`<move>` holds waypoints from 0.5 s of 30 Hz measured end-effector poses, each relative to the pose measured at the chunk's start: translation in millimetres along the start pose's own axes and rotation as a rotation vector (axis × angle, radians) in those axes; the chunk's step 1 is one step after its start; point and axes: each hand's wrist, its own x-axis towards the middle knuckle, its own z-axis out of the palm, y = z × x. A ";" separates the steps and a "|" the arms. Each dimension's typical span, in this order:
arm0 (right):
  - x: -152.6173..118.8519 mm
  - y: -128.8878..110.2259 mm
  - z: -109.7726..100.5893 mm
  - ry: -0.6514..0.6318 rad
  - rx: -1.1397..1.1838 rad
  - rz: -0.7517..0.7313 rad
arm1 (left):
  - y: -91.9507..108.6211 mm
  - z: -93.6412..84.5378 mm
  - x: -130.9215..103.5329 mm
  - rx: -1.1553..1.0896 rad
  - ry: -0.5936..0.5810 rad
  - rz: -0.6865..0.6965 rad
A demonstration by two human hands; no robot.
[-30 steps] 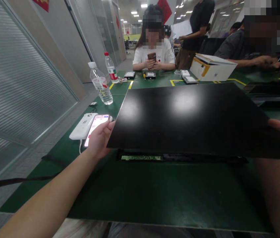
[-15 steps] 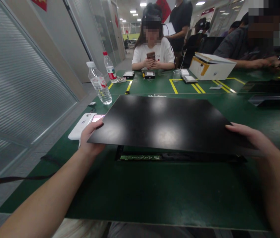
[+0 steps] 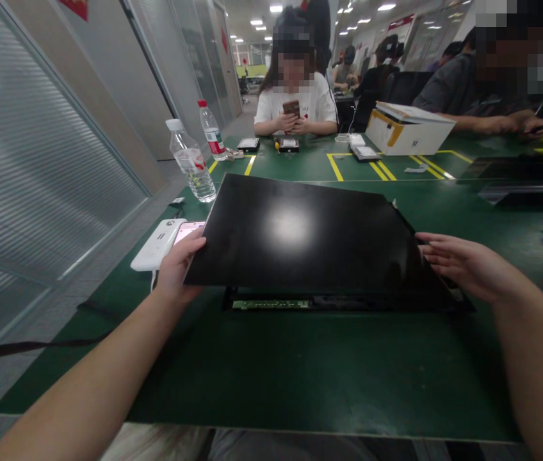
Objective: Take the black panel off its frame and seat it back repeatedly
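Observation:
A thin, glossy black screen panel point(image 3: 295, 237) is tilted over a black frame point(image 3: 372, 303), its left side raised and its right side lower. Below the panel's near edge, a green circuit board strip point(image 3: 271, 305) shows inside the frame; the panel covers most of the rest. My left hand point(image 3: 180, 262) grips the panel's left edge, thumb on top and fingers underneath. At the right edge, my right hand point(image 3: 463, 262) has its fingertips closed against the panel's side, partly hidden by it.
Left of the panel lie a white device point(image 3: 156, 246) and a lit phone point(image 3: 189, 229). Two water bottles point(image 3: 193, 168) stand behind them. Across the green table point(image 3: 300, 378) are hard drives point(image 3: 289, 145), a white box point(image 3: 410, 133) and a seated person point(image 3: 295, 96).
The panel's right side has dropped and its far left corner has risen. My right hand has shifted left, its thumb no longer lying over the panel's top. My left hand has barely moved.

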 end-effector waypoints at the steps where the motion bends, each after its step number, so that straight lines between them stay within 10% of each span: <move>1: -0.6 -0.6 0.7 0.038 0.006 -0.016 | -1.2 -0.5 0.3 0.009 -0.009 -0.003; 15: 9.6 1.3 -4.4 0.269 -0.208 -0.099 | -26.2 -6.4 0.4 0.045 -0.181 -0.158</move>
